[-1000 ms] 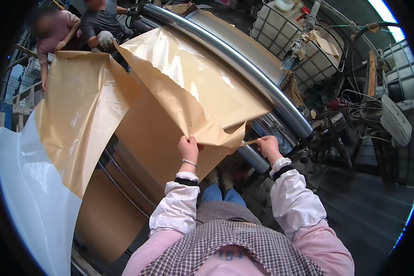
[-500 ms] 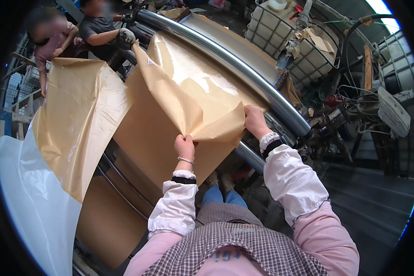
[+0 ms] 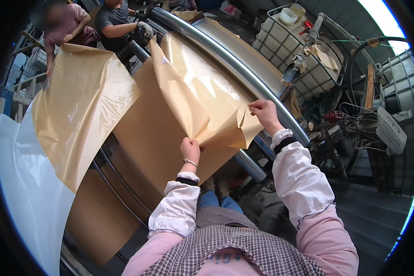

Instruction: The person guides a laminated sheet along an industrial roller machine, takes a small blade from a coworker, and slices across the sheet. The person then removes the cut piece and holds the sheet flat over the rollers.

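A wide sheet of brown paper (image 3: pixel 207 94), glossy in places, hangs over the machine in front of me. My left hand (image 3: pixel 191 151) is closed on its gathered near edge, creasing the sheet into folds. Farther right, my right hand (image 3: pixel 266 115) pinches the sheet's right edge between thumb and fingers, beside a narrow fold or slit in the paper. At the far end, a co-worker's gloved hand (image 3: pixel 145 30) grips the same sheet's upper corner. Behind the paper runs a shiny metal roller (image 3: pixel 230 64).
A second person holds a glossy brown sheet (image 3: pixel 78 101) at left, joined to or overlapping a whitish film (image 3: pixel 27 170). Below are a lower roller end (image 3: pixel 250 166) and curved metal bars (image 3: pixel 119 177). Caged white tanks (image 3: pixel 285 39) and cables stand at right.
My right hand has shifted slightly right and up, its fingers now at the paper's edge, where a fold or slit shows. My left hand keeps its grip. The view has shifted a little.
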Available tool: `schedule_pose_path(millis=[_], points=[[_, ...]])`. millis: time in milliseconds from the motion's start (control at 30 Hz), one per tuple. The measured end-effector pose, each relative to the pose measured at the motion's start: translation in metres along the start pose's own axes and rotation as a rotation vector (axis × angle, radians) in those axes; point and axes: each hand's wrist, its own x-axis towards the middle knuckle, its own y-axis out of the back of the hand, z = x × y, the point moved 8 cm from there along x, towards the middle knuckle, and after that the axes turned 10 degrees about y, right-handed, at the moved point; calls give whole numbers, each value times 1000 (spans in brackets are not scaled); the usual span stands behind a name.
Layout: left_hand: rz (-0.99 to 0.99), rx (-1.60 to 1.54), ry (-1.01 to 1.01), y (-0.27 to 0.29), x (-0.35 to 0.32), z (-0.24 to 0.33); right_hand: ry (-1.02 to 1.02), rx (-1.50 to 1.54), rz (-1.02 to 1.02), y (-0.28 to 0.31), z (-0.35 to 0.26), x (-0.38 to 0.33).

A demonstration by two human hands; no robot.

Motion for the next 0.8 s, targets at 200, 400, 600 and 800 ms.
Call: schedule_pose_path(millis=[200,400,600,800], points=[[40,43,-71,-6,17,-13,184,-788,168,22,-48,7],[-7,-45,-1,-13,23,-27,72,-371,-94,9,-23,25],[100,119,-147,-6,19,-9,30,-318,-198,7,-28,29],[-77,-114,79,-12,13,-9,59,-659,-1,29,-53,24]])
